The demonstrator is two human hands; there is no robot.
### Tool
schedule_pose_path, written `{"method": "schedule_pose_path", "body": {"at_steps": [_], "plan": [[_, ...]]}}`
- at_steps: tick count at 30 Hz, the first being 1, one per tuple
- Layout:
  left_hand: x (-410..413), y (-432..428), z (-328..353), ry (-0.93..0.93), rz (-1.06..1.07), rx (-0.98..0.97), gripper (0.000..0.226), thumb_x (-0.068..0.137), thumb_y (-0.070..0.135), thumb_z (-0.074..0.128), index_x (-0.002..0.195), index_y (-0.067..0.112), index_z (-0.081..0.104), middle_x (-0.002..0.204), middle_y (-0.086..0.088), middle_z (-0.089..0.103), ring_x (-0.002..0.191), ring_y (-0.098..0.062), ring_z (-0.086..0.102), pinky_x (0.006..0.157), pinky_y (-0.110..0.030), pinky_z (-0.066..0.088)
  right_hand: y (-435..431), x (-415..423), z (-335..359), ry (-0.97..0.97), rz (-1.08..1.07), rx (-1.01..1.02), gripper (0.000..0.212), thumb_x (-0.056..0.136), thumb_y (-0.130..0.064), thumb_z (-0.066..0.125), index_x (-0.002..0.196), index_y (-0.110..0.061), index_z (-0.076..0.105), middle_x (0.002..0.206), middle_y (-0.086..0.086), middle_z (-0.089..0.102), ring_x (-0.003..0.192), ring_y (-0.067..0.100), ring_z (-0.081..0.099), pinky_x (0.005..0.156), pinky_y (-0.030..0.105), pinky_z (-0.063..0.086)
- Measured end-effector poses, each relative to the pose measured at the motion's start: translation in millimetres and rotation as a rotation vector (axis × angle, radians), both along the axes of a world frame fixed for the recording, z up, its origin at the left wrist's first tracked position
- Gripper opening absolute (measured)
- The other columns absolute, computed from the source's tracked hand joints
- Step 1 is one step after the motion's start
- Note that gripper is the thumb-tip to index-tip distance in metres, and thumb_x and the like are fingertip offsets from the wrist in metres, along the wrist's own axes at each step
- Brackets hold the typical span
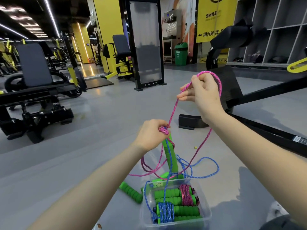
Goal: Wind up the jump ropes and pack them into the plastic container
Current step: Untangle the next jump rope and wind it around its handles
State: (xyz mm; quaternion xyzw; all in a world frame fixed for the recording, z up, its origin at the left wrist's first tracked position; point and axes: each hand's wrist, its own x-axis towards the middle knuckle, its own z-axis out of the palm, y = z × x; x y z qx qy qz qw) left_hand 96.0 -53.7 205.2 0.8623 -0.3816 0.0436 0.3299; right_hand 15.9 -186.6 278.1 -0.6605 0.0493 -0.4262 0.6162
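Note:
My left hand [152, 135] grips the top of two green foam handles [170, 156], where pink rope is bunched into a small winding. My right hand [201, 92] is raised higher and to the right, pinching a loop of the pink rope [172, 112] that runs down to my left hand. The rest of the pink rope and a loose blue rope [205, 170] trail on the floor. A clear plastic container [146, 218] below holds two wound ropes with green handles, one pink [186, 195] and one blue [164, 211].
A loose green handle [130, 191] lies on the grey floor left of the container. A black machine frame [265, 128] runs along the right, with a small black block [189, 121] near it. Gym machines stand to the left and behind.

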Motion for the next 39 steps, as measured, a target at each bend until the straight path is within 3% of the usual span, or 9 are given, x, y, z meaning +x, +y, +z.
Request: {"method": "schedule_pose_path", "body": {"at_steps": [9,13,17,25,28,31,35,37,39], "plan": [[16,19,0,0.372,-0.047,-0.192,0.023,0.096,0.007,0.048,0.116,0.012,0.058,0.077,0.006,0.07,0.07,-0.014,0.05,0.051,-0.01,0.037,-26,1,-7,0.083,-0.2,0.123,0.022,0.101,-0.017,0.03,0.079,-0.017,0.033,0.063,0.007,0.055,0.03,0.011,0.035,0.036,0.016,0.031],[17,19,-4,0.239,0.052,-0.107,0.024,0.094,0.004,0.046,0.107,0.019,0.06,0.086,-0.004,0.072,0.051,0.003,0.049,0.048,-0.016,0.036,-25,1,-7,0.046,-0.095,0.154,0.019,0.101,-0.016,0.03,0.083,-0.014,0.035,0.06,0.006,0.056,0.032,0.015,0.042,0.039,0.023,0.032],[19,19,-6,0.009,0.156,0.124,0.02,0.097,0.015,0.034,0.084,0.016,0.048,0.087,-0.011,0.061,0.082,-0.032,0.052,0.07,-0.034,0.041,-28,-3,2,-0.077,-0.154,0.174,0.019,0.102,-0.017,0.029,0.084,-0.014,0.037,0.063,0.008,0.058,0.035,0.014,0.051,0.042,0.026,0.042],[8,18,17,-0.271,0.215,0.112,0.027,0.102,0.023,0.024,0.078,0.016,0.033,0.073,-0.004,0.046,0.075,-0.033,0.048,0.068,-0.036,0.041,-24,-8,22,-0.141,0.082,0.187,0.015,0.103,-0.02,0.027,0.096,-0.011,0.037,0.079,0.01,0.064,0.063,0.023,0.069,0.065,0.033,0.058],[7,15,23,-0.341,0.29,0.185,0.034,0.1,0.028,0.022,0.081,0.016,0.048,0.067,-0.004,0.049,0.071,-0.032,0.049,0.064,-0.033,0.042,-17,-6,21,-0.095,0.135,0.129,0.02,0.103,-0.02,0.026,0.09,-0.013,0.038,0.077,0.011,0.063,0.056,0.022,0.065,0.059,0.031,0.056],[12,11,32,0.084,0.264,-0.075,0.054,0.1,0.043,0.029,0.08,0.013,0.068,0.057,-0.005,0.057,0.064,-0.025,0.056,0.064,-0.029,0.045,-16,-6,21,-0.111,0.185,0.17,0.02,0.103,-0.019,0.027,0.088,-0.013,0.038,0.075,0.01,0.061,0.052,0.019,0.061,0.056,0.03,0.053],[22,14,45,0.545,0.262,-0.561,0.038,0.099,0.033,0.044,0.083,0.005,0.063,0.048,-0.003,0.049,0.028,-0.004,0.043,0.039,-0.016,0.039,-20,-8,26,-0.215,0.3,0.282,0.018,0.103,-0.019,0.029,0.092,-0.012,0.041,0.077,0.01,0.058,0.055,0.018,0.061,0.057,0.027,0.053],[24,18,45,0.645,0.17,-0.647,0.024,0.096,0.024,0.054,0.095,0.001,0.06,0.073,-0.009,0.058,0.04,-0.002,0.055,0.049,-0.013,0.049,-22,-8,29,-0.238,0.351,0.311,0.023,0.103,-0.022,0.029,0.094,-0.009,0.046,0.077,0.008,0.058,0.058,0.018,0.062,0.06,0.027,0.053],[28,21,38,0.609,0.092,-0.457,0.038,0.089,0.011,0.064,0.124,-0.001,0.053,0.106,-0.014,0.06,0.079,-0.01,0.065,0.078,-0.021,0.053,-19,-6,30,-0.234,0.406,0.336,0.031,0.103,-0.024,0.028,0.09,-0.009,0.051,0.075,0.007,0.06,0.06,0.018,0.063,0.062,0.027,0.054]]}}
